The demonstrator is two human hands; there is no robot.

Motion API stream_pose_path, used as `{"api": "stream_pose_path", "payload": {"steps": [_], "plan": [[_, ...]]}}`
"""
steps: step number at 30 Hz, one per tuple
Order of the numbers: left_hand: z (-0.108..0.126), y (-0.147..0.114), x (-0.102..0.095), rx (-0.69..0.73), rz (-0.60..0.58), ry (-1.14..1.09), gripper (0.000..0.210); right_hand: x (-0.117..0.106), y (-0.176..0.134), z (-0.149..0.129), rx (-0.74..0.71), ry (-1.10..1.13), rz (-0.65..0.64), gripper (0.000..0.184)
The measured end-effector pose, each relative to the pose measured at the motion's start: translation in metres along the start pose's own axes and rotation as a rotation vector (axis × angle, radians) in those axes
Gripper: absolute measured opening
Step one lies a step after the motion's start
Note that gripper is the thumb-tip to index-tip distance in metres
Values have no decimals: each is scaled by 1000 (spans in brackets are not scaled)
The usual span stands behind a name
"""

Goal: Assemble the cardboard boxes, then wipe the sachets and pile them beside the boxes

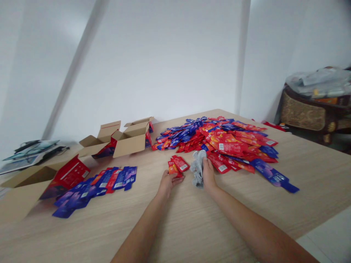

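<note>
"Head camera: where are the two hands?"

"On the near side of the heap (227, 140), the big spread of red and blue packets on the table (189, 226). The left hand (166, 184) is a little to the left of its front edge, and the right hand (210, 175) is right at that edge."

"What is the left grip doing?"

"It is closed on a red-and-orange packet (173, 169), pinched at its near end, just in front of the heap. A second red packet (181, 163) overlaps that one on the heap's side — I can't tell whether the fingers hold it too."

"And the right grip?"

"Wrapped around a crumpled grey cloth (197, 170), which sits between the two hands, close against the heap's front."

"What else lies around the heap?"

"A long blue packet (274, 177) sticks out at its near right. Well to its left there's an overlapping row of blue and red packets (94, 184). Open cardboard boxes (131, 140) stand left of the heap as well, one of them just beside that row."

"Anything farther off?"

"Beyond the heap there's a white wall (170, 58). Off to its right, past the table, stands a brown patterned piece of furniture (303, 111) — plastic bags (320, 84) are piled on it."
</note>
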State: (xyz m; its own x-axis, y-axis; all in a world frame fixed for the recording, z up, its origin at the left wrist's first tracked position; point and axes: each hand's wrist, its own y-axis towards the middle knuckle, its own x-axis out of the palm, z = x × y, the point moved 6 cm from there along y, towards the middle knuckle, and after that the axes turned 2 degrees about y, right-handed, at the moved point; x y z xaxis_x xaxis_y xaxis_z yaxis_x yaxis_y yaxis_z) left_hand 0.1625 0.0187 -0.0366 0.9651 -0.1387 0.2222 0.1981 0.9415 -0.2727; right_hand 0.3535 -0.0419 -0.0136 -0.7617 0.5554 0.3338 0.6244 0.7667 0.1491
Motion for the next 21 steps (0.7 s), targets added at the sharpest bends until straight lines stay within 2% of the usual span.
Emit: {"api": "stream_pose_path", "payload": {"steps": [2, 7, 9, 10, 13, 15, 17, 21], "plan": [[0, -7, 0, 82, 33, 22, 31, -6, -3, -9, -41, -68, 87, 43], [5, -8, -17, 132, 246, -98, 15, -1, -15, -28, -159, -163, 19, 39], [5, -12, -23, 136, 273, -155, 14, 7, -23, -35, -261, -233, -76, 37], [4, -15, -23, 135, 252, -166, 15, 16, -29, -37, -328, -280, -170, 36], [-2, -26, -14, 165, 98, -107, 20, 49, -56, -35, -548, -492, -589, 34], [-6, -34, -7, 186, 12, -29, 23, 64, -72, -23, -619, -678, -801, 34], [-9, -42, -2, 154, -30, 46, 22, 70, -75, -10, -608, -842, -882, 36], [-10, -53, 3, 56, -97, 87, 21, 62, -53, 5, -514, -1052, -806, 38]]}}
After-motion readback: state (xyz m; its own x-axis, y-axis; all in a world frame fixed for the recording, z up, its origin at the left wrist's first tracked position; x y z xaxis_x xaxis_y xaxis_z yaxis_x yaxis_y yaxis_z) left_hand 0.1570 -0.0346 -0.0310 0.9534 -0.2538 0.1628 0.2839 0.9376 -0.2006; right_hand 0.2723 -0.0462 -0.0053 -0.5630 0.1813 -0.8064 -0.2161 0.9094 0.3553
